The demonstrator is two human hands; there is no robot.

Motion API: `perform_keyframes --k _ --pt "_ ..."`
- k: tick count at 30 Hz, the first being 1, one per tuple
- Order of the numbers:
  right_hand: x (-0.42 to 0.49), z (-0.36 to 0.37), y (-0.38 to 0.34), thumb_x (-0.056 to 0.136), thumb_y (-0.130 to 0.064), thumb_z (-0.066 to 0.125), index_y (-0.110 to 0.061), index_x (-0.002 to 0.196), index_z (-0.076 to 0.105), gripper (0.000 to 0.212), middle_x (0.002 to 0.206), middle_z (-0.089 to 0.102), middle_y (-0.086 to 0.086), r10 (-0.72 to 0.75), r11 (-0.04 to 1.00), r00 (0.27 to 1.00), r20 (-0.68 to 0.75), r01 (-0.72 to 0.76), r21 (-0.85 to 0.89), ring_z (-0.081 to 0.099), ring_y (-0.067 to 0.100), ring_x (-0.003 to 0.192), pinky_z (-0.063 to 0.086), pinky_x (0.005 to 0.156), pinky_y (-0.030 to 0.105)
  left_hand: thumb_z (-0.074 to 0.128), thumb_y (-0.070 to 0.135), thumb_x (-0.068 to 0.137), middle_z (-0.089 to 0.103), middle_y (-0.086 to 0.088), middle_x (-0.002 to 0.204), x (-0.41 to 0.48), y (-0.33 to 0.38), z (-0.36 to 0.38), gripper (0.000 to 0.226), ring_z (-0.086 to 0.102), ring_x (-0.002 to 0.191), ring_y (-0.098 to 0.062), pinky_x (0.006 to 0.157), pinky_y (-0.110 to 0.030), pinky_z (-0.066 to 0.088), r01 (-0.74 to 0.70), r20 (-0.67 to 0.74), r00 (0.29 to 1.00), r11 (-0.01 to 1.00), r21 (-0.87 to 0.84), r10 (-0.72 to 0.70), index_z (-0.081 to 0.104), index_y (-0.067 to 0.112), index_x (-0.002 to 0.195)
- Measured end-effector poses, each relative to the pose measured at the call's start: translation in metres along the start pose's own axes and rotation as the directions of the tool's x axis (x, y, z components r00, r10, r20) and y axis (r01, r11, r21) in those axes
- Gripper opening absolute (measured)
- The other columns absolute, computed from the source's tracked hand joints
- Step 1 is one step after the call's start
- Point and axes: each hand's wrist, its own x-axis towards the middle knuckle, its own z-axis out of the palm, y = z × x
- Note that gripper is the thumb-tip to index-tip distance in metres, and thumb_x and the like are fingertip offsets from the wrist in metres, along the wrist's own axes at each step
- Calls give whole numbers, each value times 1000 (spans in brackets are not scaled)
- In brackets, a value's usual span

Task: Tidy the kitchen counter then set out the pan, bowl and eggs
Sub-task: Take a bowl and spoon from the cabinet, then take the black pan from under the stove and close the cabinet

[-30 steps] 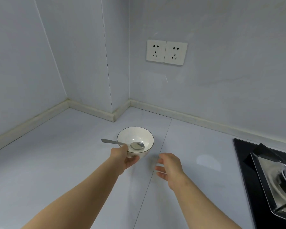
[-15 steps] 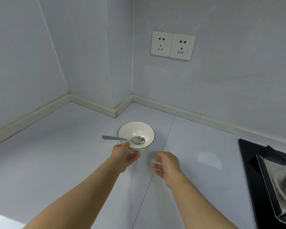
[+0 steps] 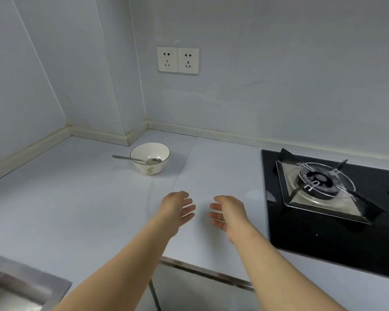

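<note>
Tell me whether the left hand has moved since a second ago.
Yes. The left hand held the bowl by its near rim then; now it has drawn back toward the front edge of the counter, clear of the bowl.

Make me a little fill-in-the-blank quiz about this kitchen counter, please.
1. The bowl on the counter has a ____ resting in it.
2. The left hand and the right hand both hold ____.
3. The gas burner sits to the ____ of the bowl.
4. On the wall above the bowl there are ____ sockets.

Missing words: spoon; nothing; right; two.
</note>
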Motion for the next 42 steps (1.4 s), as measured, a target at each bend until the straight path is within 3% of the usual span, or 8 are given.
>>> perform_keyframes --k 6,12,17,24,29,35,42 --pt "-94 -82 49 94 -14 47 -11 102 56 13 90 63 8 15 1000 1000 -24 -15 15 61 21 75 50 67 29 46 16 96 62 -8 94 -113 -76 36 17 62 92 -25 81 -35 50 -3 92 996 994 108 -7 53 9 110" --pt "-166 -142 92 91 -15 49 -13 92 60 11 86 65 8 27 999 997 -74 -24 39 60 20 71 51 65 29 47 16 96 65 -7 90 -187 -139 57 11 64 81 -18 73 -29 52 -18 180 983 973 231 -24 56 13 102" --pt "-202 -199 124 91 -12 50 -12 85 59 11 77 62 7 38 991 978 -206 -10 133 56 19 63 46 59 27 48 17 96 60 -4 83 -226 -180 81 7 60 72 -15 69 -27 49 -56 275 961 946 320 -37 53 14 92" --pt "-237 -268 171 93 -12 47 -14 83 53 12 75 59 6 130 972 923 -362 -48 229 52 18 57 41 51 22 47 16 95 55 -3 78 -253 -233 115 12 56 67 -14 61 -24 46 -47 330 937 897 440 -113 50 17 83" --pt "-251 -326 196 93 -13 49 -14 80 53 14 74 59 6 146 970 902 -407 -49 238 52 19 58 40 55 26 46 15 95 56 -3 77 -267 -281 157 17 55 64 -14 60 -25 44 -4 328 925 861 508 -189 48 17 79" --pt "-232 -411 198 94 -9 46 -10 85 51 11 69 54 7 163 970 909 -385 -77 229 47 19 54 36 51 23 41 11 94 51 -3 74 -248 -317 236 16 51 61 -14 53 -23 35 -16 271 952 858 514 -145 48 16 81" --pt "-183 -513 182 93 -9 46 -11 81 52 13 71 55 7 175 983 926 -335 -143 118 48 20 57 37 52 23 50 15 92 52 -3 71 -217 -350 328 10 48 59 -15 51 -22 32 22 210 965 848 530 -156 58 15 86"
